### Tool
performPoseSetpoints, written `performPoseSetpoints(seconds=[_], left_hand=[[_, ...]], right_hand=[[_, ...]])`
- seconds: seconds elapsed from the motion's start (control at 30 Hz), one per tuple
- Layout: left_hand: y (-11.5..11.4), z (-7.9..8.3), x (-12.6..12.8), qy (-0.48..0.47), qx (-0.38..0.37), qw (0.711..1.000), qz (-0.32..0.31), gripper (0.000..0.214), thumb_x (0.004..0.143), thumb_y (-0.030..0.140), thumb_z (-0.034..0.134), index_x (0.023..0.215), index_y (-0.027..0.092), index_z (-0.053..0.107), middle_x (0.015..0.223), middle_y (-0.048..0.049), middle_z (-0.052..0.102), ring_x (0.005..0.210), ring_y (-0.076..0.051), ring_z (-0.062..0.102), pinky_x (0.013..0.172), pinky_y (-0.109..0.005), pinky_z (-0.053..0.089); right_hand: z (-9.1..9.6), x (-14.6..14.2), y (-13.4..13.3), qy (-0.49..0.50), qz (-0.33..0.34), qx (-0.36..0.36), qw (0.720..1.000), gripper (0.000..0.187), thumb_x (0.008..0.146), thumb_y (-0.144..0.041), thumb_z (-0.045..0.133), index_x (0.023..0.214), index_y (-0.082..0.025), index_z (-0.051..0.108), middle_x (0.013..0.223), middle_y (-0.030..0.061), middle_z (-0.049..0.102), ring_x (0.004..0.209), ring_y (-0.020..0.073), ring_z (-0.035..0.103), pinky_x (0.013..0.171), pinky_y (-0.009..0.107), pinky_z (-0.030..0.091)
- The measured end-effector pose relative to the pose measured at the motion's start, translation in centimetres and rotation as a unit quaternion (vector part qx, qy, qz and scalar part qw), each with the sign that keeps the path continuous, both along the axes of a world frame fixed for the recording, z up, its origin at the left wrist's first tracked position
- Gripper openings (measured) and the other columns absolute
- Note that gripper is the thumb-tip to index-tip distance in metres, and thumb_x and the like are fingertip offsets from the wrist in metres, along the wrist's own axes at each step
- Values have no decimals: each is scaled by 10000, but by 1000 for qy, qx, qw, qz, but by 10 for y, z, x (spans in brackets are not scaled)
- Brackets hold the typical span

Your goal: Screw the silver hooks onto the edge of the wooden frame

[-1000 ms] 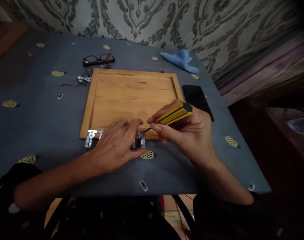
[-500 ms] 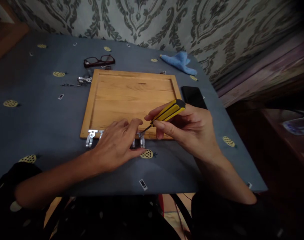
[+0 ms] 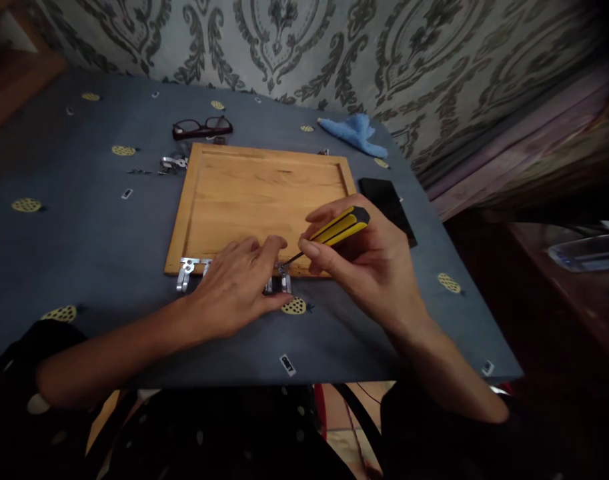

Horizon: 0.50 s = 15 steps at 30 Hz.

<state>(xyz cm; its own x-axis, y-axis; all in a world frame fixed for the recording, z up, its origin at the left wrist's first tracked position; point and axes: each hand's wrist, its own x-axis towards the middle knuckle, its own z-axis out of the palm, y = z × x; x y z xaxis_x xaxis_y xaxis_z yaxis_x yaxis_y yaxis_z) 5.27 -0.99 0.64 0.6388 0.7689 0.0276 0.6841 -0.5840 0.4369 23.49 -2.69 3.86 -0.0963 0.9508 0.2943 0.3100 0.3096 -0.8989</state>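
A yellow-and-black screwdriver (image 3: 340,227) is pinched between the thumb and fingers of my right hand (image 3: 371,267). It slants down to the left, and its tip meets a metal hinge (image 3: 285,283) at the front edge of the wooden panel (image 3: 264,200). My left hand (image 3: 234,283) lies over that edge, thumb spread from the fingers, beside the hinge and partly covering the metal parts. Another metal hinge (image 3: 185,273) sits at the panel's front left corner. Whether a screw is under the tip is too small to tell.
Eyeglasses (image 3: 203,127) lie behind the panel. Left of it are a loose hinge (image 3: 173,163) and several small screws (image 3: 140,171). A blue cloth (image 3: 355,132) lies at the back right, with a black phone (image 3: 384,200) nearer. A patterned cloth covers the table (image 3: 84,233).
My right hand has rolled slightly around the screwdriver, its fingers shifting along the handle. The tip stays at the hinge, and my left hand keeps its place. The view has shifted slightly.
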Motion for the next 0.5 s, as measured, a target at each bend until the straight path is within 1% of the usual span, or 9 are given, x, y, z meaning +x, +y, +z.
performPoseSetpoints(seconds=[0.07, 0.1, 0.13, 0.2, 0.33, 0.43, 0.5], left_hand=[[0, 0, 0, -5, 3, 1000, -1, 479, 835, 396, 677, 1181, 188, 419, 1062, -98, 630, 1012, -300, 605, 849, -451, 493], [0, -1, 0, -9, 4, 1000, 0, 487, 832, 392, 679, 1188, 188, 416, 1065, -99, 631, 1022, -300, 604, 854, -451, 491], [0, -1, 0, -14, 4, 1000, 1, 494, 830, 391, 681, 1193, 189, 414, 1068, -99, 633, 1032, -300, 603, 859, -453, 490], [0, -2, -1, -20, 3, 1000, 1, 503, 829, 393, 683, 1203, 192, 413, 1079, -101, 633, 1048, -301, 602, 866, -455, 491], [1, 0, -1, -12, -5, 1000, -6, 504, 840, 407, 676, 1213, 186, 418, 1102, -111, 629, 1053, -307, 602, 872, -462, 493], [1, 3, 1, 2, -15, 1000, -9, 488, 847, 419, 668, 1198, 176, 431, 1085, -109, 636, 1034, -308, 603, 871, -467, 491], [2, 4, 1, 9, -17, 1000, -10, 484, 849, 419, 667, 1192, 170, 434, 1072, -106, 640, 1025, -310, 604, 868, -469, 490]], right_hand=[[7, 7, 1, -10, 82, -38, 996, 249, 869, -358, 703, 1077, -229, 662, 918, -2, 674, 659, 101, 652, 628, 251, 591], [10, 11, 2, -13, 112, -51, 992, 244, 882, -325, 690, 1101, -221, 670, 937, 2, 683, 685, 103, 672, 661, 252, 602], [12, 14, 4, -13, 127, -56, 990, 228, 885, -295, 687, 1098, -215, 683, 938, 2, 686, 689, 102, 681, 668, 249, 607], [14, 15, 5, -17, 115, -48, 992, 189, 856, -267, 720, 1036, -209, 712, 923, 3, 684, 674, 101, 680, 636, 235, 606], [8, 6, 6, -23, 57, -9, 998, 145, 803, -310, 773, 872, -199, 710, 858, -3, 694, 562, 75, 616, 498, 196, 556], [1, -2, 4, 14, 31, 6, 999, 160, 781, -300, 794, 798, -201, 669, 796, -24, 702, 484, 55, 573, 401, 167, 497], [-1, -3, 3, 45, 8, 9, 999, 171, 769, -285, 806, 792, -214, 653, 799, -31, 704, 473, 56, 574, 379, 164, 485]])
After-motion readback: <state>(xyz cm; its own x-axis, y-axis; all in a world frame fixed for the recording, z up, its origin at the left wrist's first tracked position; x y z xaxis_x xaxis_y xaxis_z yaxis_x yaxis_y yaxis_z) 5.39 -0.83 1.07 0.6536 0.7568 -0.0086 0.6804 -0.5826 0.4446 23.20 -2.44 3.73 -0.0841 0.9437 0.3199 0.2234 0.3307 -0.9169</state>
